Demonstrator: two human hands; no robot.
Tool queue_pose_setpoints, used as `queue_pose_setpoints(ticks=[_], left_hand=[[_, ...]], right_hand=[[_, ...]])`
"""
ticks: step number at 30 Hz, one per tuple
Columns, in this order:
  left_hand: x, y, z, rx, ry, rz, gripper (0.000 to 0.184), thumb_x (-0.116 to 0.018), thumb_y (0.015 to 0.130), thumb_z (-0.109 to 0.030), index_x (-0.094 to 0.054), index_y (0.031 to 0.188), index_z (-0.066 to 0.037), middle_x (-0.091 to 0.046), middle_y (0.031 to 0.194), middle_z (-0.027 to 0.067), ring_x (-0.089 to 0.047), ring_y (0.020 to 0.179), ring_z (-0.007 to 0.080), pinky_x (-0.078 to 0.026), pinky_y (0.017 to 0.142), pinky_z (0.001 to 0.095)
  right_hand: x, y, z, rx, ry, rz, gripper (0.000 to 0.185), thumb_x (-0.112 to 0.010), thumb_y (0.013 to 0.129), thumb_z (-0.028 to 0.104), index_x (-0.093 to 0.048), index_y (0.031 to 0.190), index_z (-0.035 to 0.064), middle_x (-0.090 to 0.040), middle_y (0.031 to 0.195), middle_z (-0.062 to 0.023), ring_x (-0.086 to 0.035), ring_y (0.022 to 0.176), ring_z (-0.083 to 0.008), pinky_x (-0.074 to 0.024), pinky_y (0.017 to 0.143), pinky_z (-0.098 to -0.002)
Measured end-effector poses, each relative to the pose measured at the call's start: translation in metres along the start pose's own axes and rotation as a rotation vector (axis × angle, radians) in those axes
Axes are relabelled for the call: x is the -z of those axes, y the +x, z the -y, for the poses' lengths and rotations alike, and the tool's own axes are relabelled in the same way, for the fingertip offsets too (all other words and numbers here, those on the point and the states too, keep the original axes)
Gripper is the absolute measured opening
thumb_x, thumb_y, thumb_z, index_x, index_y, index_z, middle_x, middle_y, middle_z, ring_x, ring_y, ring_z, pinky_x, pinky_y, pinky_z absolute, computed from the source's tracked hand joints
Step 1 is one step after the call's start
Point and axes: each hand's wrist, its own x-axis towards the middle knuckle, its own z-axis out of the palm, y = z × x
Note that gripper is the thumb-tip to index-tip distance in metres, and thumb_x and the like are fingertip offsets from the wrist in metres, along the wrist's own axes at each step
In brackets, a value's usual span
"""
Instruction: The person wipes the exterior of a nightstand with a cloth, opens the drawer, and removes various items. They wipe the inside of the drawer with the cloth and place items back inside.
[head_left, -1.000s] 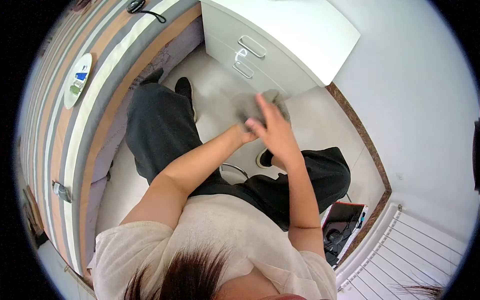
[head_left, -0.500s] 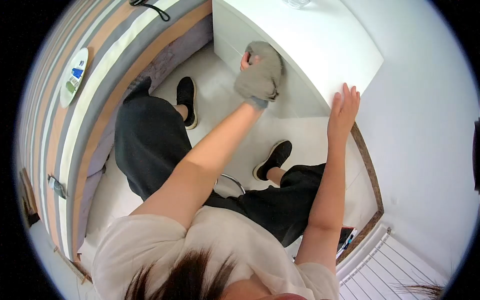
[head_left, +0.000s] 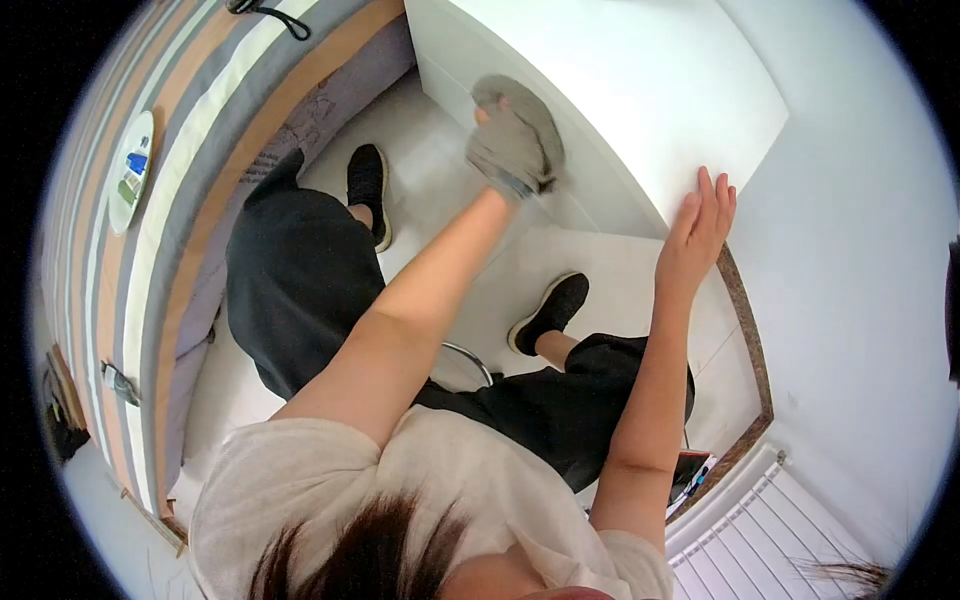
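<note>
My left hand [head_left: 486, 113] is mostly covered by a grey cloth [head_left: 518, 140], with a bit of the fingers showing at its upper left side. The fingers curl around the cloth, which is against or very close to the white side panel [head_left: 590, 195] under the tabletop and is blurred by motion. On the edge of the white tabletop [head_left: 650, 90] rests my right hand [head_left: 697, 235], fingers stretched out and holding nothing.
A striped bed [head_left: 200, 140] at left carries an oval dish [head_left: 130, 175] with small blue and green items, a dark corded object [head_left: 270, 12] and a small grey item [head_left: 120, 383]. A white wall [head_left: 850, 250] and radiator [head_left: 770, 530] stand at right.
My left hand and the cloth have shifted slightly up and left, while the whole view has moved a little. The clear object on the tabletop has left the view. My right hand stays on the edge.
</note>
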Motion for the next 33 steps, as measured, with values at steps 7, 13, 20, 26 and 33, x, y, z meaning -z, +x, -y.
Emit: queue_pose_setpoints(ticks=[7,13,20,26,33], left_hand=[[-0.024,-0.134,-0.028,0.433,0.126,0.534,0.045,-0.056,0.087,-0.023,-0.041,0.125,-0.003,-0.059,0.104,0.0102,-0.055,0.102,0.0211,-0.047,0.082,0.0338],[-0.011,-0.105,-0.115,0.089,0.382,0.756,0.053,-0.06,0.087,-0.021,-0.038,0.132,-0.002,-0.051,0.123,0.014,-0.051,0.113,0.0237,-0.041,0.097,0.0326],[0.03,-0.102,-0.153,0.034,0.172,0.67,0.049,-0.054,0.093,-0.019,-0.037,0.137,-0.006,-0.045,0.135,0.0096,-0.043,0.123,0.0206,-0.036,0.105,0.0337],[0.07,-0.106,-0.139,0.367,-0.513,0.684,0.047,-0.047,0.096,-0.022,-0.035,0.139,-0.006,-0.042,0.138,0.0104,-0.042,0.125,0.022,-0.034,0.108,0.0355],[0.061,-0.108,-0.153,0.538,-0.702,0.63,0.047,-0.039,0.098,-0.035,-0.038,0.136,-0.007,-0.043,0.136,0.0101,-0.043,0.125,0.0236,-0.031,0.11,0.0382]], right_hand=[[-0.001,0.001,-0.002,0.022,0.016,-0.006,0.038,-0.042,0.097,0.024,-0.052,0.127,0.0039,-0.037,0.141,-0.0211,-0.027,0.135,-0.0364,-0.0221,0.109,-0.0466],[0.018,-0.009,0.009,0.184,-0.084,-0.156,0.031,-0.057,0.089,0.021,-0.059,0.116,0.0056,-0.053,0.123,-0.0158,-0.045,0.12,-0.0319,-0.0351,0.1,-0.0421],[0.027,-0.056,0.068,0.404,0.373,0.278,0.058,-0.079,0.067,0.03,-0.057,0.117,0.0092,-0.054,0.118,-0.0112,-0.051,0.11,-0.0311,-0.0393,0.095,-0.0422],[0.013,-0.09,0.105,0.694,0.335,0.407,0.08,-0.081,0.06,0.035,-0.047,0.13,0.0132,-0.043,0.129,-0.0112,-0.041,0.124,-0.0297,-0.0356,0.1,-0.0472],[0.001,-0.105,0.122,0.96,0.077,0.113,0.083,-0.08,0.058,0.032,-0.046,0.13,0.009,-0.046,0.127,-0.0103,-0.043,0.121,-0.0269,-0.0349,0.099,-0.0462]])
